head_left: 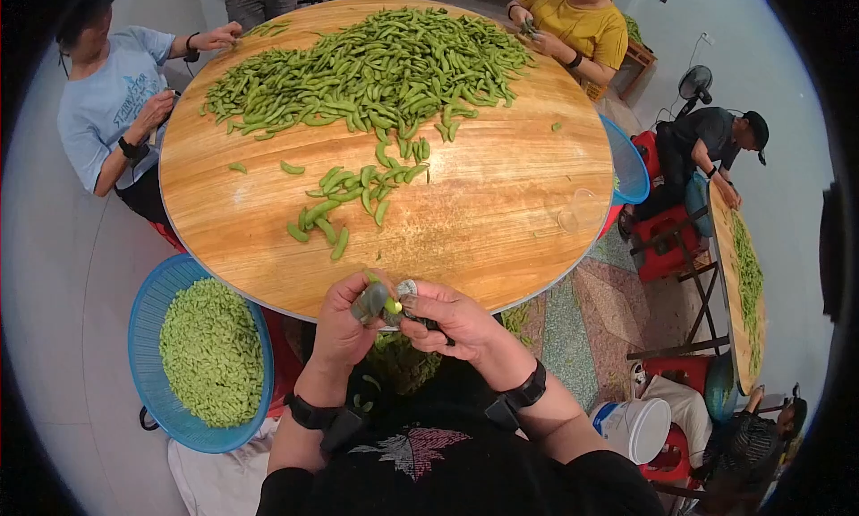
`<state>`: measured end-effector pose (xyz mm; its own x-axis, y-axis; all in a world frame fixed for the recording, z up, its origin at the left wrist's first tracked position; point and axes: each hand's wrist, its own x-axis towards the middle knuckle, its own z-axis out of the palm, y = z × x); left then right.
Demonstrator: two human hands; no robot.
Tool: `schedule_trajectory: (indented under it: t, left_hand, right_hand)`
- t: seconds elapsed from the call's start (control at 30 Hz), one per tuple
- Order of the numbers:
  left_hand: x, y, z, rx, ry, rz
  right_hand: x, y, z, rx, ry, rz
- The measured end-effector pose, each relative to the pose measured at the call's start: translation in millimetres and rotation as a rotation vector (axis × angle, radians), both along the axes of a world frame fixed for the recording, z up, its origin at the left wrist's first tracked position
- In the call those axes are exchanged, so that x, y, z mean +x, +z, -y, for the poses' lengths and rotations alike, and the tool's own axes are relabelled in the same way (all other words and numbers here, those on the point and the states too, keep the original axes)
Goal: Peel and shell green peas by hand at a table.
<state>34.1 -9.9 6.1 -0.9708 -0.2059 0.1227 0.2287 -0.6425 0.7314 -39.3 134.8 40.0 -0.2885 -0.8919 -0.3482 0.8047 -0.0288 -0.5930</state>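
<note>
Both hands meet over the near edge of a round wooden table (470,247). My left hand (349,318) grips a green soybean pod (392,306), whose end is split with a pale bean showing. Beside it my right hand (449,321) has its fingertips at the pod's end; a covering is on one finger. Several loose pods (345,194) lie ahead of my hands, and a large heap of pods (389,66) covers the far part. At my left stands a blue plastic basket (134,355) of shelled green beans (211,355).
One person (114,100) sits at the left, another (584,33) at the far right. A clear plastic cup (582,210) lies near the right rim. Beyond are another blue basket (631,163), a white bucket (634,429), and people at a second table (738,301).
</note>
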Motion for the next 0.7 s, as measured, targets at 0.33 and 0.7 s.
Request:
schedule_trajectory:
  t: [0.33,0.7]
  left_hand:
    - [2,0,-2,-0.387,0.251,0.195]
    - [12,0,-1,-0.982,0.202,0.08]
  right_hand:
    - [-18,-14,7,0.161,-0.054,-0.546]
    - [-99,-5,67,0.703,0.08,-2.158]
